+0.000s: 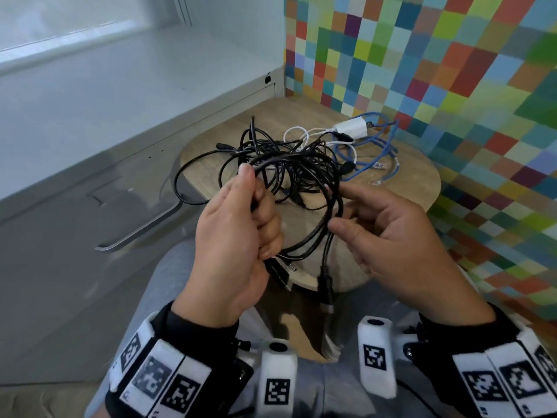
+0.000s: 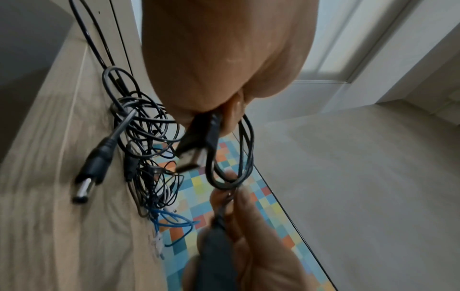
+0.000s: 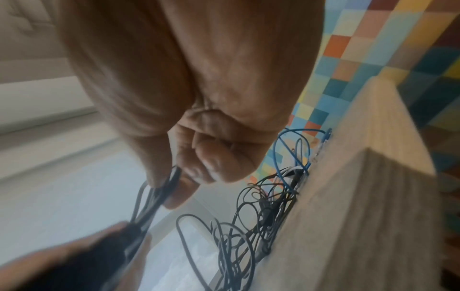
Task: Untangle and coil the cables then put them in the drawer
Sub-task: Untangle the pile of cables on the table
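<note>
Left hand [image 2: 224, 59] gripping black cable [image 2: 245, 157], USB plug [image 2: 190, 159] dangling, right hand [image 2: 248, 246] pinching loop

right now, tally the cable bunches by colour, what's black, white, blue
black coil, gripped by left hand and right hand: 1
black tangle on the table: 1, strands too tangled to count
white cable with charger: 1
blue cable bunch: 1
total: 4
</note>
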{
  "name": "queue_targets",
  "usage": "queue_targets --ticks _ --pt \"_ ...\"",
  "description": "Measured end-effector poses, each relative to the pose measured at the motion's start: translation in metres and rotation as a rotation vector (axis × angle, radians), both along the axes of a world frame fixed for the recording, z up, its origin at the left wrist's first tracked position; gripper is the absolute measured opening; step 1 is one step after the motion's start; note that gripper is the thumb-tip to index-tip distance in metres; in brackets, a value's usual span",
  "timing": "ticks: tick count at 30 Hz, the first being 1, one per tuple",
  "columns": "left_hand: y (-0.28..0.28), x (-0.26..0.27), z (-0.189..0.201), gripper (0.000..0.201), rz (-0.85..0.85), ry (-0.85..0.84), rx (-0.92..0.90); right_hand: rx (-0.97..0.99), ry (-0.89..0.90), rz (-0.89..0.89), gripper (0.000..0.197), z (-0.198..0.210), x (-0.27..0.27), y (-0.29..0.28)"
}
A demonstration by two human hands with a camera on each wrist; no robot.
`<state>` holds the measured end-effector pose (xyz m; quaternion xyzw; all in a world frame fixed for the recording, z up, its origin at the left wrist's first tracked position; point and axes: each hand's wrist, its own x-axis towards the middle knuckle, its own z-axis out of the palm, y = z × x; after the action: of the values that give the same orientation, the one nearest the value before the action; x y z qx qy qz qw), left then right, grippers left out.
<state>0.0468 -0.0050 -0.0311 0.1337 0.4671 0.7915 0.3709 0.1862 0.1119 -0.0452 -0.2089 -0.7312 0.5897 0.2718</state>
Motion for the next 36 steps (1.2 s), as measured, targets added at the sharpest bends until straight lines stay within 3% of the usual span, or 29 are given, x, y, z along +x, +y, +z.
queue_targets --ticks 8,12,19,26,30,36 --pt "-0.004 -0.001 0.002 0.037 0.029 0.072 0.013 0.054 -0.015 -0.112 0.040 -0.002 0.010 0.012" --pt "-0.003 -0.002 0.000 0.037 0.072 0.155 0.010 0.034 -0.034 -0.035 0.037 0.001 0.009 0.006" --pt "-0.004 0.003 -0.001 0.034 0.041 0.311 -0.054 -0.314 0.179 0.057 0.024 0.008 0.007 0.002" --pt "0.000 0.016 0.000 0.033 -0.018 0.252 -0.019 -0.256 0.214 0.008 0.022 0.004 0.001 -0.003" --pt "-0.001 0.015 0.003 0.033 -0.071 0.208 -0.032 -0.045 0.221 -0.123 0.014 -0.004 -0.002 0.002" --pt "-0.005 0.014 0.005 0.032 -0.226 0.016 0.007 -0.358 0.294 -0.042 0.042 -0.001 -0.006 -0.003"
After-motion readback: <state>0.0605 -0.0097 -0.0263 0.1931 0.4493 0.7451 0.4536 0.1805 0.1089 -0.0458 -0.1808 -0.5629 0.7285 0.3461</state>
